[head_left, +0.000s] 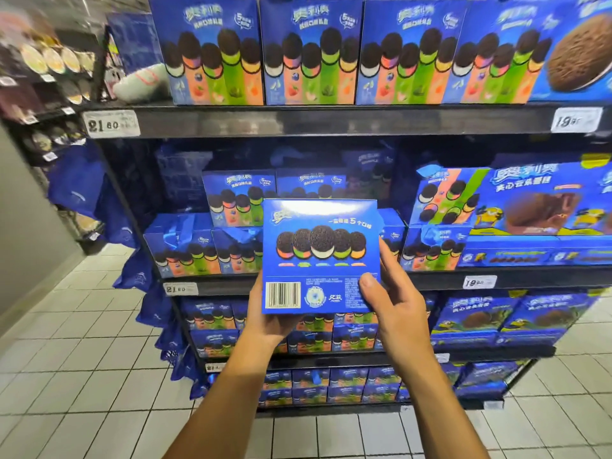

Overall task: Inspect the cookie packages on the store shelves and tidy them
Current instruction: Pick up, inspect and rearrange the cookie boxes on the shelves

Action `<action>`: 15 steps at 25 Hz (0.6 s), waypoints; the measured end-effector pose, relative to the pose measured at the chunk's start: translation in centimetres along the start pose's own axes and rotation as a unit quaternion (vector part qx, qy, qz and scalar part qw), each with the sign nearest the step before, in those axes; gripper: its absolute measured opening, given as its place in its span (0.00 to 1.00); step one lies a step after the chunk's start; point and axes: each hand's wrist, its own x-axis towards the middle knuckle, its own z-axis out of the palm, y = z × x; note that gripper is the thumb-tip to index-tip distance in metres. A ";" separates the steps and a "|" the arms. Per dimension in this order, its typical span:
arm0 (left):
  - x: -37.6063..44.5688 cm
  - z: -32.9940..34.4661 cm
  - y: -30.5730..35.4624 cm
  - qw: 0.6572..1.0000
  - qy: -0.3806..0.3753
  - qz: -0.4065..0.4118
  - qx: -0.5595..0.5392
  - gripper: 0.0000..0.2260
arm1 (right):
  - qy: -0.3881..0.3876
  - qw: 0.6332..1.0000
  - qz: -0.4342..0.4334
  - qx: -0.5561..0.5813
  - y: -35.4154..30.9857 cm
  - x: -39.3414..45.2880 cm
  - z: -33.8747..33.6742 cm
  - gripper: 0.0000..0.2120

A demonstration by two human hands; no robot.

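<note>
The thumb of the right hand (397,303) presses flat on the lower right corner of the blue cookie box (320,256), and its other fingers are curled behind the right edge, so this hand grips the box from the side. The left hand (268,318) holds the box from below at the lower left corner, just under the barcode; its fingers go behind the box and I cannot tell how they lie there. The box stands upright between both hands, with its back side turned to the person, so the inspecting of this one package seems to be in progress. Behind the fingers, a little further away, is the middle shelf (331,281), where the same kind of boxes (185,246) lie in an untidy way: some stand low in front, two more boxes (238,200) sit higher behind them, and a dark gap opens at the left back. To the right of the hands a tilted box (440,197) leans on its neighbours, beside wide chocolate-pie boxes (543,207). Above the hands, the top row (311,51) looks already straight and facing forward. Below the hands, the lower shelves (331,359) carry stacked boxes that look fairly regular, though blurred. I judge that the task is at an early or middle stage: the held box is not yet put back, and the middle shelf is not yet arranged.
</note>
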 end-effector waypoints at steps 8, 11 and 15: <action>0.9 4.2 -1.7 0.999 0.024 0.043 0.018 0.10 | -0.024 1.000 0.009 0.008 0.3 0.7 -3.9 0.24; 1.2 5.0 -1.8 0.995 0.046 0.042 -0.074 0.16 | -0.022 1.000 0.007 0.022 0.5 1.2 -4.8 0.24; 1.4 7.2 -1.2 0.986 0.027 0.037 -0.163 0.15 | -0.025 0.999 0.030 0.026 0.6 1.9 -6.3 0.23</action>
